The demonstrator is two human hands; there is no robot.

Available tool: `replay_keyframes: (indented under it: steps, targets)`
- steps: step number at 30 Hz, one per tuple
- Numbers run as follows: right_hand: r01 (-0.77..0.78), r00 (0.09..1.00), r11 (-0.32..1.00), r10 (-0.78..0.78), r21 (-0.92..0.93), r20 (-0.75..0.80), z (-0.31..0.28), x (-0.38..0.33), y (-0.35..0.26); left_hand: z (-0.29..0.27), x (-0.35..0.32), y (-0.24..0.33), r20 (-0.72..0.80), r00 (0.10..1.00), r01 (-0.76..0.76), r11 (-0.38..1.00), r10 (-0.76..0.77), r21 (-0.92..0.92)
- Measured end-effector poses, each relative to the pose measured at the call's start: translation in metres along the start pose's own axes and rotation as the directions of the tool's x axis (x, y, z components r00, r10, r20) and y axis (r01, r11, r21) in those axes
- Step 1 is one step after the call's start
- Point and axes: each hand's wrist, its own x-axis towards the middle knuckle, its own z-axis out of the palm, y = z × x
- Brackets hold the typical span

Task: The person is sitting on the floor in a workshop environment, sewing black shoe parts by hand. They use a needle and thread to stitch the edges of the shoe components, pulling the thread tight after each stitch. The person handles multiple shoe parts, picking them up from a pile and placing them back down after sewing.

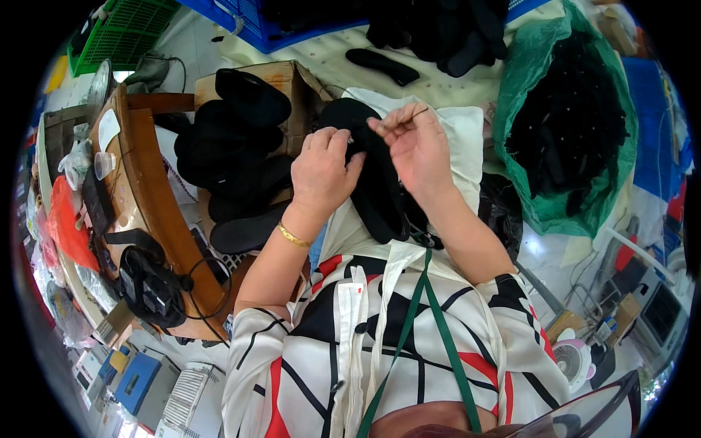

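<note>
On the white cloth point(460, 139) over my lap lies a black shoe point(376, 193), its rounded end pointing away from me. My left hand point(321, 169) is closed on the shoe's left side, its fingertips and thumb pinching the black material near a small shiny spot. Just right of it, my right hand point(418, 144) is raised over the shoe with thumb and fingers pinched together. A thin dark line shows by its upper fingers; whether it is a thread or a tool I cannot tell.
Several black shoes point(234, 146) are piled left of my lap by a cardboard box point(296, 87). A green bag point(537, 208) of black pieces stands to the right. A wooden table point(164, 212) runs along the left; a blue crate point(252, 22) stands at the back.
</note>
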Motion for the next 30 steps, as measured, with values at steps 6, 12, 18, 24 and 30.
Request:
replay_keyframes:
  steps: [6, 12, 18, 24, 30]
  targets:
    - [0.015, 0.995, 0.997, -0.008, -0.075, 0.095, -0.006, -0.030, 0.012, 0.018, -0.006, -0.014, -0.028, 0.997, -0.067, 0.992, 0.070, 0.104]
    - [0.210, 0.955, 0.831, -0.061, -0.516, 0.291, -0.017, -0.086, 0.007, 0.019, -0.005, -0.009, -0.005, 1.000, -0.030, 0.999, 0.030, -0.035]
    - [0.548, 0.824, 0.350, -0.382, -0.760, 0.418, -0.035, -0.062, -0.041, -0.002, 0.006, -0.006, 0.160, 0.978, 0.168, 0.962, -0.134, -0.215]
    - [0.363, 0.929, -0.092, -0.038, -0.927, 0.368, -0.106, -0.098, -0.084, -0.012, 0.019, 0.018, 0.182, 0.971, 0.144, 0.986, -0.158, 0.084]
    - [0.017, 0.994, 0.407, -0.107, -0.913, -0.029, -0.072, -0.087, -0.098, -0.001, 0.027, 0.010, 0.028, 0.999, 0.017, 0.991, -0.021, 0.130]
